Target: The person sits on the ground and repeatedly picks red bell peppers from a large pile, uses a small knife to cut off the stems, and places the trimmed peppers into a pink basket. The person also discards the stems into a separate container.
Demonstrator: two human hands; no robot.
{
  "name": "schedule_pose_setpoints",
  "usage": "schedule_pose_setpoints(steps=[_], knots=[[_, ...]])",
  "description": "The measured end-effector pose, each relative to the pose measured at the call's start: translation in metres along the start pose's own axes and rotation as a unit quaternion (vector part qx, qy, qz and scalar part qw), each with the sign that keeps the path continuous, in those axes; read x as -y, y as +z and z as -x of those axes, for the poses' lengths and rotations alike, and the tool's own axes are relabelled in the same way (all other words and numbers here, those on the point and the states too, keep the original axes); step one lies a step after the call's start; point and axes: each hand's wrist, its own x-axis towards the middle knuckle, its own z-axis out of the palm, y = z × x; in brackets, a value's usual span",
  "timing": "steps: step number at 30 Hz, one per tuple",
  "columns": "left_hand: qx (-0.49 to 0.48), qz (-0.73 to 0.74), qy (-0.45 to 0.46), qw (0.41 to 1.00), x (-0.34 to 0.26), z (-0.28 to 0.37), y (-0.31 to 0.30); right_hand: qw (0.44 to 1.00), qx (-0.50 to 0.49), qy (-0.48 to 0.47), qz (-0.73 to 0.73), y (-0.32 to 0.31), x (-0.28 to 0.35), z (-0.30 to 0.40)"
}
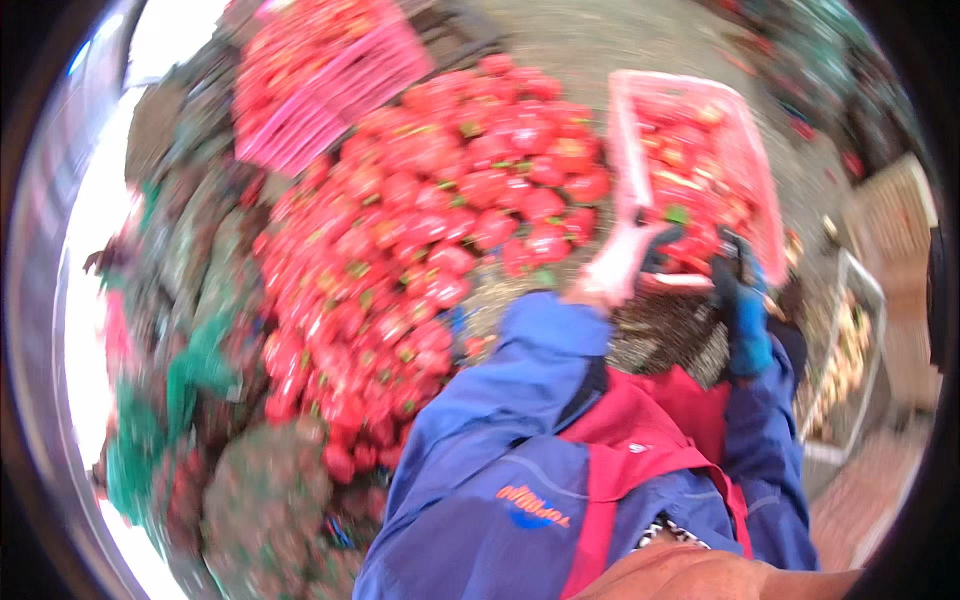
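Note:
A pink plastic crate (757, 172) of red bell peppers (686, 150) stands in front of me, to the right of a large heap of red bell peppers (450, 195) with green stems. My left hand (634, 255), in a pale glove with dark fingers, is at the crate's near left corner, its fingertips over the rim. In a blue and dark glove, my right hand (739, 300) is at the near right corner, fingers partly bent beside the peppers. A green stem or leaf (676, 214) shows between the hands. Blur hides whether either hand grips anything.
Another pink crate (337, 90) full of red peppers stands at the upper left. Filled mesh sacks (262, 495) line the left side, some with green netting (199, 367). On the right are a white-rimmed crate (862, 405) of pale pieces and stacked cardboard (896, 217).

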Motion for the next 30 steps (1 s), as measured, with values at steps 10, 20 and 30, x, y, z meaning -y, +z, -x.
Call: schedule_pose_setpoints(steps=[10, 20, 30], knots=[[-0.013, -0.196, 0.077, 0.977, 0.001, -0.005, 0.002, 0.961, 0.065, -0.211, 0.166, 0.008, 0.013, 0.005], [-0.025, -0.076, 0.047, 0.996, 0.001, -0.009, 0.004, 0.983, 0.125, 0.059, 0.123, 0.016, -0.012, -0.036], [0.16, 0.139, 0.063, 0.975, -0.006, -0.022, -0.017, 0.98, 0.042, 0.173, -0.085, -0.009, -0.002, -0.008]])
